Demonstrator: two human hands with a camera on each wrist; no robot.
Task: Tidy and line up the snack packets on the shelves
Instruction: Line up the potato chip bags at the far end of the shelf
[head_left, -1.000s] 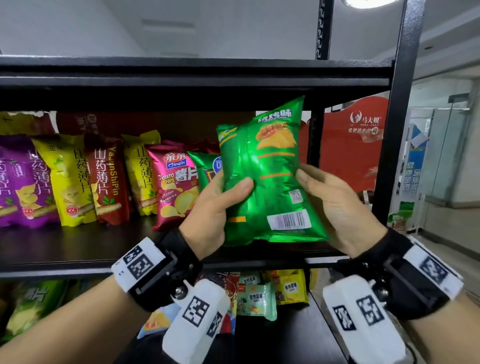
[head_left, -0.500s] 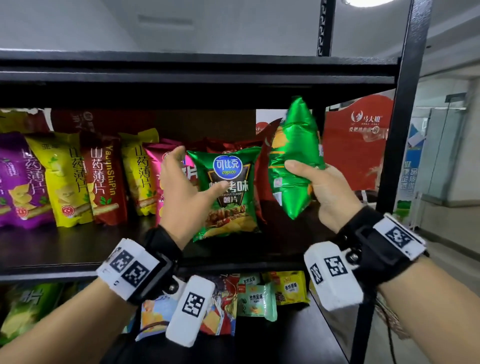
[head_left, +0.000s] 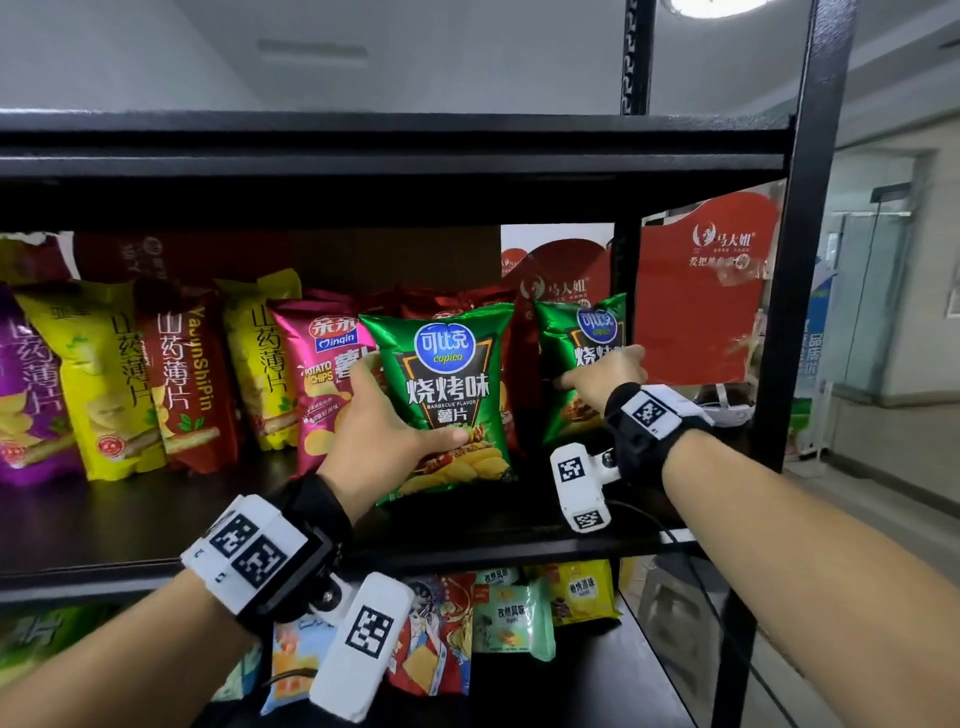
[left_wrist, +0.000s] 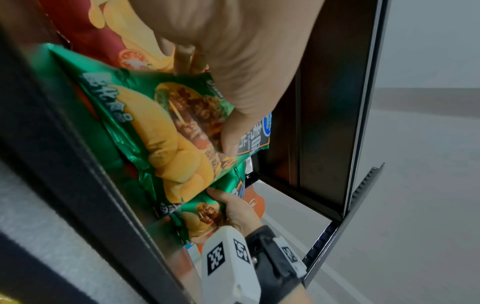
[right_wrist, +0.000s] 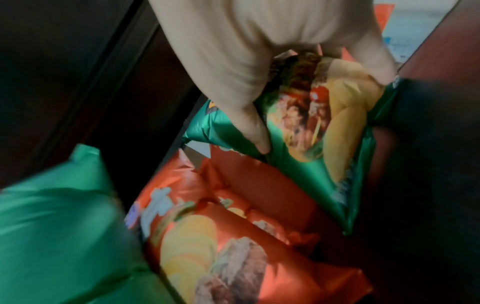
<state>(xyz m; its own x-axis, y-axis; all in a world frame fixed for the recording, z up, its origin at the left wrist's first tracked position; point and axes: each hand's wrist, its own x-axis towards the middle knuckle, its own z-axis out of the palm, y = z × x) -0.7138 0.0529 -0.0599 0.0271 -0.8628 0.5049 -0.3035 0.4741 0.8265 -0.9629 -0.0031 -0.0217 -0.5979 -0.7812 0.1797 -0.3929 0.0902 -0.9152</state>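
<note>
Two green Copico barbecue chip packets stand on the middle shelf (head_left: 156, 525). My left hand (head_left: 384, 431) grips the nearer green packet (head_left: 447, 384) at its lower left edge, thumb on the front; the left wrist view shows the same packet (left_wrist: 166, 131) under my thumb. My right hand (head_left: 602, 371) holds the second green packet (head_left: 576, 338) at the shelf's right end, fingers curled round its front; the right wrist view shows this packet (right_wrist: 319, 127) pinched between thumb and fingers. Red packets (head_left: 457, 306) stand behind both.
Left along the shelf stand a pink Qinqin packet (head_left: 322, 374), yellow packets (head_left: 88, 384), a red yam-chip packet (head_left: 187, 379) and a purple one (head_left: 26, 395). A black upright post (head_left: 800, 312) bounds the right end. Small packets (head_left: 514, 613) lie on the lower shelf.
My right hand has turned the second green packet front-out and set it down at the shelf's right end. My left hand has closed on the nearer green packet's lower left edge.
</note>
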